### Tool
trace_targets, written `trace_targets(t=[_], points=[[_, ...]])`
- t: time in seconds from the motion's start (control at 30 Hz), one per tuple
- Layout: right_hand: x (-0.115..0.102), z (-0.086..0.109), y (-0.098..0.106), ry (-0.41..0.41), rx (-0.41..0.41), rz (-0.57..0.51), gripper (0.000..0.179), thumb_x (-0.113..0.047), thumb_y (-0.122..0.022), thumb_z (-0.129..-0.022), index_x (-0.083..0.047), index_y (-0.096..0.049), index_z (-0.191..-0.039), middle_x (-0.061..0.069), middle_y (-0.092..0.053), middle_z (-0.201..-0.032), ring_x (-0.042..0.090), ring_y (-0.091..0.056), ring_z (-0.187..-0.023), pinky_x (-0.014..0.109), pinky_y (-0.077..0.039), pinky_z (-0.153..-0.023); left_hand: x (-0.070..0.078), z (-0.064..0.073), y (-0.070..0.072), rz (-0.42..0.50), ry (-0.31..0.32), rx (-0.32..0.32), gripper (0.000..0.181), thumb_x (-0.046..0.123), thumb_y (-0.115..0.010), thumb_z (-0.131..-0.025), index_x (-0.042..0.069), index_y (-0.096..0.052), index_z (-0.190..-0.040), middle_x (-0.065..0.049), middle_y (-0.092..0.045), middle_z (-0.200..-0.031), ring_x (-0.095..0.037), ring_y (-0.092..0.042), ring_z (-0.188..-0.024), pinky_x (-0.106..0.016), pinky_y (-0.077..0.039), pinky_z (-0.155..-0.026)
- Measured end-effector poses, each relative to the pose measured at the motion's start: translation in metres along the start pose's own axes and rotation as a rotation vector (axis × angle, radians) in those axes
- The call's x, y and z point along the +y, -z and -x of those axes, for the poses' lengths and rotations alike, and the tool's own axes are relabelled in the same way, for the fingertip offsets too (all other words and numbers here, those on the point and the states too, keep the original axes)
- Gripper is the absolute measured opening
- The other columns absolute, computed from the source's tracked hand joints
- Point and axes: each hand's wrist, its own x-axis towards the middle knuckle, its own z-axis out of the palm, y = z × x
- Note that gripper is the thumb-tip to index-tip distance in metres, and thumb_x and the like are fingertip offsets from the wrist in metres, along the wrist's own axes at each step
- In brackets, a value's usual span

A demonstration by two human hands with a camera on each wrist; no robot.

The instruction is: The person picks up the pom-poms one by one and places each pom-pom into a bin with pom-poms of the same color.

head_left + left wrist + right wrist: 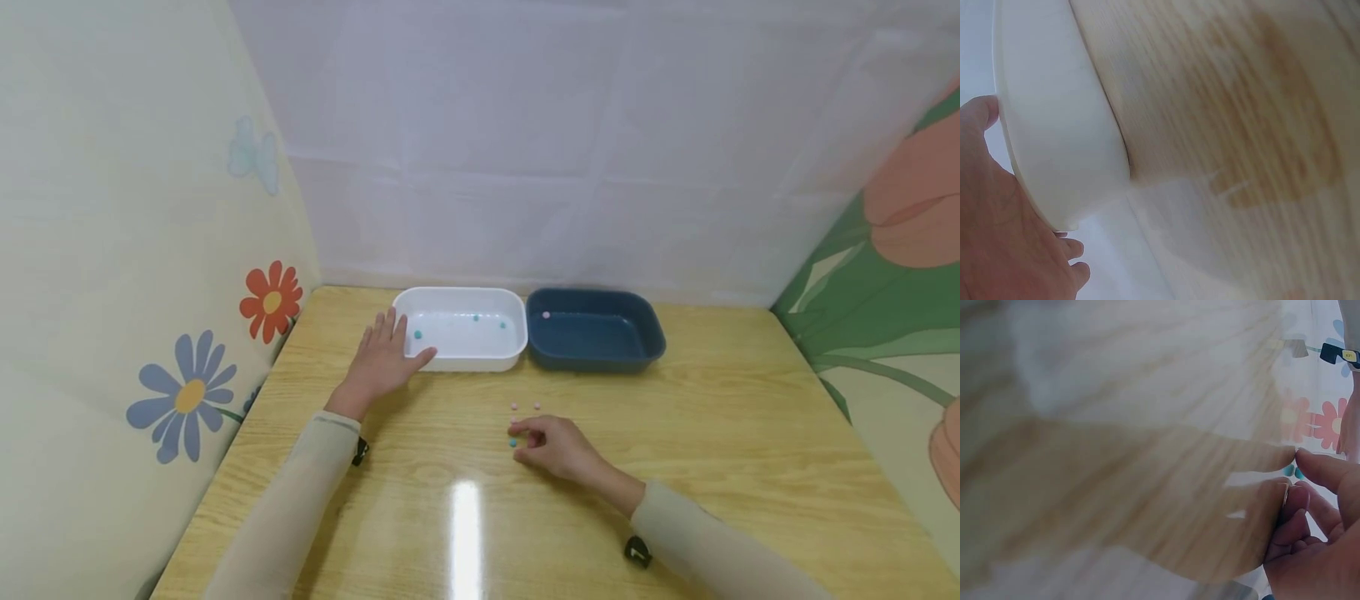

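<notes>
My left hand (381, 358) rests on the left end of a white tray (461, 364), fingers spread and thumb on the near rim. Three small teal beads (417, 335) lie inside that tray. On the table my right hand (558, 448) reaches around a small blue bead (513, 443), thumb below it and index finger above, with gaps to both. The right wrist view shows this bead (1298, 472) between the two fingertips, its reflection beside it. Pink beads (513, 407) lie just beyond the right hand, one partly behind the index fingertip.
A dark blue tray (596, 364) stands against the white tray's right side and holds one pink bead (546, 315). Both trays stand near the back edge of the glossy wooden table (750, 433). White cloth (525, 167) hangs behind; flower-patterned cloth borders the sides.
</notes>
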Motion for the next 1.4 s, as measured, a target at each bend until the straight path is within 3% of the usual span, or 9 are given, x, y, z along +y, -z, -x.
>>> trace_targets(t=[0.6,1.0,1.27,1.4], points=[[-0.006,0.000,-0.001,-0.018,0.020,0.043,0.007,-0.016,-0.080,-0.085,-0.020,-0.076,-0.088,-0.012,-0.057,-0.072,0.007,-0.052,-0.071,0.025,-0.045,-0.067,0.000,-0.001,0.000,-0.005,0.010,-0.004,0.109,0.081,-0.028,-0.093,-0.001,-0.005,-0.161,-0.020,0.012,-0.168,-0.041,0.008,-0.155,-0.056,0.004,-0.124],[-0.003,0.003,0.004,-0.076,-0.006,-0.057,0.005,-0.020,-0.079,-0.086,-0.022,-0.074,-0.088,-0.008,-0.062,-0.079,0.010,-0.056,-0.077,0.027,-0.048,-0.072,0.000,-0.001,-0.001,-0.002,0.007,0.004,0.109,0.082,-0.027,-0.093,0.000,-0.005,-0.161,-0.020,0.010,-0.168,-0.041,0.007,-0.155,-0.055,0.004,-0.124],[-0.010,0.002,0.016,-0.052,0.010,-0.086,0.005,-0.014,-0.077,-0.088,-0.017,-0.075,-0.092,-0.005,-0.062,-0.076,0.010,-0.057,-0.068,0.024,-0.049,-0.060,0.000,-0.001,0.000,-0.001,0.014,-0.004,0.109,0.081,-0.028,-0.093,0.000,-0.004,-0.161,-0.019,0.012,-0.168,-0.040,0.010,-0.155,-0.055,0.006,-0.124],[-0.012,0.000,0.020,-0.055,0.021,-0.103,0.007,-0.015,-0.077,-0.088,-0.016,-0.076,-0.095,-0.005,-0.062,-0.077,0.010,-0.056,-0.070,0.022,-0.047,-0.061,-0.001,-0.002,-0.002,-0.009,0.014,-0.003,0.110,0.083,-0.026,-0.093,0.000,-0.004,-0.161,-0.019,0.012,-0.168,-0.040,0.010,-0.155,-0.055,0.006,-0.124]])
